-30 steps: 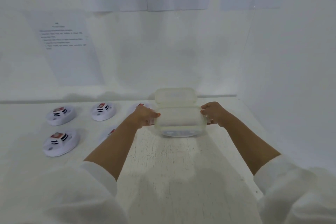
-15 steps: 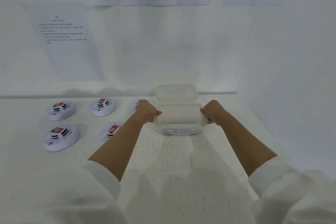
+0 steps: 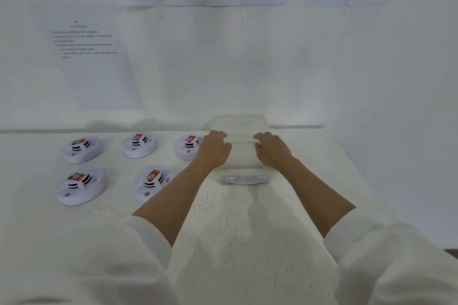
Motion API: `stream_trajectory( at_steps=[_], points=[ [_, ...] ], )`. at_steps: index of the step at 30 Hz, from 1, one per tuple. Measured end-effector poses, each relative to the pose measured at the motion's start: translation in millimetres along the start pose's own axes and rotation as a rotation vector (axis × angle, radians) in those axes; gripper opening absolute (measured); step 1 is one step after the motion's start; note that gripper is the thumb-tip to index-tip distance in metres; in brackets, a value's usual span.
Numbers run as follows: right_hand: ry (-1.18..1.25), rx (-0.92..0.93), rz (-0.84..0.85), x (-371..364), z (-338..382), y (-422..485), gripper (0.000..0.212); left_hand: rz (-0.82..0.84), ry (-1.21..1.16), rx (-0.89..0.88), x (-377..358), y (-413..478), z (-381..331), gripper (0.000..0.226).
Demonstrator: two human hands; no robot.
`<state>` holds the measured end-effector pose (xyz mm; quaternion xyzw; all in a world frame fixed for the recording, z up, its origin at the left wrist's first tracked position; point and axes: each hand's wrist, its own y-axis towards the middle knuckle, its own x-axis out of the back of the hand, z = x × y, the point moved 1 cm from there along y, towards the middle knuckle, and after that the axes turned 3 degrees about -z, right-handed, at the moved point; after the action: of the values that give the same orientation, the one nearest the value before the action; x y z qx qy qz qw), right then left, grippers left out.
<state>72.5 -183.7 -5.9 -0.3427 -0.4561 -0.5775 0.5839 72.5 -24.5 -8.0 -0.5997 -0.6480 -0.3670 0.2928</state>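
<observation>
A translucent white plastic container [image 3: 244, 157] stands on the white table [image 3: 247, 225] near the back wall. Its upper part [image 3: 239, 122] rises behind my hands and leans toward the wall. My left hand [image 3: 216, 149] lies on top of the container at its left side, fingers curled over the far rim. On the right side, my right hand [image 3: 272, 151] sits the same way, fingers bent at the same seam. Something pale blue shows dimly through the front wall near the bottom.
Several round white smoke detectors with red labels lie in two rows to the left, the nearest [image 3: 188, 146] beside my left hand and another [image 3: 152, 182] by my left forearm. Printed sheets [image 3: 91, 57] hang on the back wall. A clear panel [image 3: 386, 106] closes the right side.
Both hands have left the container's left and right sides and moved up and inward onto its top. The container has stayed in place.
</observation>
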Motion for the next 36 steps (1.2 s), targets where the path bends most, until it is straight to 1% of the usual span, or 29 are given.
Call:
stream_trajectory(
  at_steps=[2,3,7,12,15,17,19,21,22,23,24,25,26,28,29,30,31,34,36],
  points=[
    [-0.061,0.102,-0.010,-7.9,-0.8,3.0,0.040,0.038,0.062,-0.103,-11.7,1.5,5.9,0.045],
    [-0.071,0.118,-0.001,-9.2,-2.3,4.2,0.040,0.051,0.098,-0.136,-16.2,2.3,9.6,0.047],
    [-0.014,0.108,0.056,-11.3,-4.8,8.6,0.041,0.074,0.112,-0.146,-22.1,8.1,15.0,0.048],
    [-0.119,0.091,0.090,-16.5,-3.3,17.4,0.039,0.101,0.187,-0.155,-23.2,12.5,14.4,0.048],
    [-0.140,0.095,0.077,-18.2,-3.2,20.0,0.038,0.102,0.247,-0.175,-24.7,15.1,15.9,0.048],
    [-0.137,0.112,0.025,-17.9,-2.4,18.6,0.038,0.065,0.279,-0.180,-24.0,13.7,14.7,0.048],
    [-0.149,0.167,-0.134,-15.5,-1.2,14.4,0.038,-0.031,0.315,-0.206,-20.6,9.1,9.8,0.048],
    [-0.148,0.232,-0.311,-12.2,0.8,6.3,0.033,-0.145,0.328,-0.327,-15.0,0.9,3.4,0.046],
    [-0.127,0.252,-0.340,-10.5,0.6,3.2,0.030,-0.162,0.298,-0.405,-12.5,-2.2,2.3,0.042],
    [-0.085,0.261,-0.316,-7.4,-0.7,0.7,0.028,-0.137,0.242,-0.460,-9.4,-6.2,2.6,0.039],
    [-0.024,0.256,-0.236,-2.9,-2.7,-1.0,0.028,-0.076,0.177,-0.477,-5.6,-10.5,3.8,0.038],
    [0.032,0.233,-0.105,3.4,-4.6,-2.6,0.029,0.007,0.119,-0.460,-2.3,-14.3,6.9,0.041],
    [0.075,0.208,0.042,11.1,-6.4,-4.4,0.033,0.090,0.078,-0.435,0.5,-17.5,11.0,0.048],
    [0.094,0.182,0.314,25.3,-7.7,-11.1,0.054,0.200,0.102,-0.410,3.7,-23.5,15.8,0.070],
    [0.061,0.190,0.401,28.5,-7.1,-15.7,0.066,0.219,0.139,-0.413,3.9,-26.0,16.6,0.079],
    [0.014,0.209,0.434,29.3,-6.8,-19.8,0.075,0.220,0.162,-0.417,3.7,-27.4,16.7,0.084],
    [-0.023,0.226,0.420,28.0,-6.8,-23.1,0.079,0.207,0.170,-0.420,3.5,-28.4,16.4,0.086],
    [-0.076,0.263,0.314,20.8,-7.6,-30.1,0.076,0.158,0.191,-0.426,-0.7,-29.9,15.1,0.084],
    [-0.143,0.306,0.297,17.8,-7.2,-34.2,0.071,0.151,0.198,-0.424,-4.2,-30.3,14.9,0.082]
  ],
)
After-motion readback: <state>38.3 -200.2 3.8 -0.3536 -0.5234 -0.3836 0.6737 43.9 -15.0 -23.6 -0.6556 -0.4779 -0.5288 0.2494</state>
